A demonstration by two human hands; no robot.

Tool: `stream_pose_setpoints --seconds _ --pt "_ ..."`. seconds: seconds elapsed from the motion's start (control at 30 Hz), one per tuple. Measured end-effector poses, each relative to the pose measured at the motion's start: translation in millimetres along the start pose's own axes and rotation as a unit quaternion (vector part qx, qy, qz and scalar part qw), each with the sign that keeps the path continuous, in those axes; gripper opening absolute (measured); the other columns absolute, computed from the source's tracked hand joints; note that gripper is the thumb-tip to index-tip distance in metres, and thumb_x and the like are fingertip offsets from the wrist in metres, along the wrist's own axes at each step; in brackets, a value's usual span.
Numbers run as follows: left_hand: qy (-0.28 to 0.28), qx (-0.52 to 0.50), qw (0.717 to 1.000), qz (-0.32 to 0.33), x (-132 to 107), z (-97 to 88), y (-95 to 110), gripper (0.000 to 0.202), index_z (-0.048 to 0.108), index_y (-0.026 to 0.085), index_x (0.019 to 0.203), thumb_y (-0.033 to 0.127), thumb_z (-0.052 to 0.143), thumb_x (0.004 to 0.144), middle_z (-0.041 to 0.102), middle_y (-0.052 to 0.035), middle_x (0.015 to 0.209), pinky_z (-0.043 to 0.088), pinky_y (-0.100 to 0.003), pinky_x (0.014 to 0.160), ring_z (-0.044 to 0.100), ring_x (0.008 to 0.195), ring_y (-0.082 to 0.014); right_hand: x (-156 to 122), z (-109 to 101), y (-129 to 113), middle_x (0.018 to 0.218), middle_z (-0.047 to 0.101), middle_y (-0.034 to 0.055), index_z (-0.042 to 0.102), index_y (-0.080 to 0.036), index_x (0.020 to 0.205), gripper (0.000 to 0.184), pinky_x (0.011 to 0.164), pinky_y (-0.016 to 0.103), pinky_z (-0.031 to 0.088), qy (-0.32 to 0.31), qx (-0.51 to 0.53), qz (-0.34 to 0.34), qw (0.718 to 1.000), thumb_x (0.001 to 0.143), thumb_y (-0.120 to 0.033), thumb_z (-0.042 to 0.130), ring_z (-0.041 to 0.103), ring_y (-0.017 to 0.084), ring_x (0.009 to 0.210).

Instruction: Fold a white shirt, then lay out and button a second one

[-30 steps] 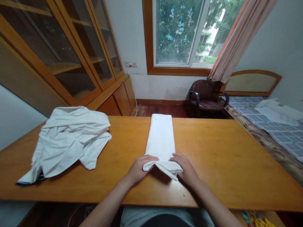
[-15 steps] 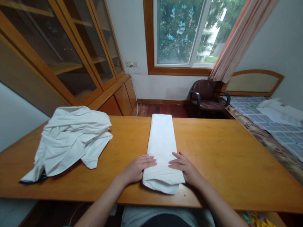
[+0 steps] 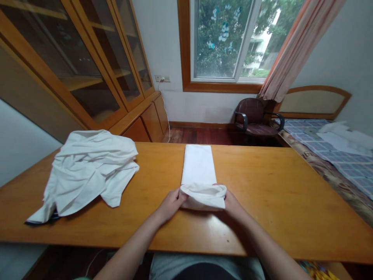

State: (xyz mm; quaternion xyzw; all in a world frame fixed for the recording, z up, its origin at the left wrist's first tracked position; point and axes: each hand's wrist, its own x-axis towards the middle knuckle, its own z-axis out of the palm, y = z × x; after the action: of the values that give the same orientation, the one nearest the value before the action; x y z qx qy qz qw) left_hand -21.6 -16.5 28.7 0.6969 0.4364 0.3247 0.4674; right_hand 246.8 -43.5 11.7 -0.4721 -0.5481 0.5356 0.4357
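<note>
A long strip of folded white cloth [image 3: 199, 165] lies in the middle of the wooden table [image 3: 276, 202], its far half flat. Its near end is lifted and doubled up toward the far end. My left hand [image 3: 171, 202] is closed on the left side of this raised end, thumb on top. My right hand [image 3: 232, 202] grips the right side, with its fingers mostly hidden behind the cloth. Off to the left sits a crumpled white garment [image 3: 90, 171] with a dark striped edge at its near corner, touched by neither hand.
Glass-doored wooden cabinets [image 3: 96, 62] stand beyond the table at left. A dark red armchair [image 3: 253, 116] is under the window [image 3: 223, 42]. On the right, a bed [image 3: 329, 144] with a checked cover runs beside the table.
My hands have gone from lying flat on the strip to gripping its near end. That end has been lifted and folded away from me, so the strip looks shorter.
</note>
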Motion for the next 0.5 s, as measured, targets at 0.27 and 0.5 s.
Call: stream_pose_setpoints --seconds 0.27,0.5 --pt "0.037 -0.223 0.961 -0.158 21 14.2 -5 0.063 0.074 0.01 0.098 0.069 0.057 0.082 0.077 -0.0122 0.097 0.051 -0.042 0.095 0.07 0.095 -0.0298 19 5 5 0.099 0.077 0.0121 0.074 -0.012 0.104 0.056 0.085 0.045 0.055 0.051 0.045 0.077 0.995 0.076 -0.06 0.07 0.07 0.03 0.091" --pt "0.069 -0.202 0.969 -0.124 27 15.8 -18 0.064 0.063 0.011 0.116 0.066 0.06 0.083 0.071 -0.0156 0.12 0.048 -0.043 0.102 0.066 0.113 -0.0288 32 5 20 0.109 0.075 0.0123 0.072 -0.013 0.109 0.055 0.092 0.048 0.052 0.102 -0.004 0.037 0.994 0.08 -0.059 0.067 0.067 0.032 0.102"
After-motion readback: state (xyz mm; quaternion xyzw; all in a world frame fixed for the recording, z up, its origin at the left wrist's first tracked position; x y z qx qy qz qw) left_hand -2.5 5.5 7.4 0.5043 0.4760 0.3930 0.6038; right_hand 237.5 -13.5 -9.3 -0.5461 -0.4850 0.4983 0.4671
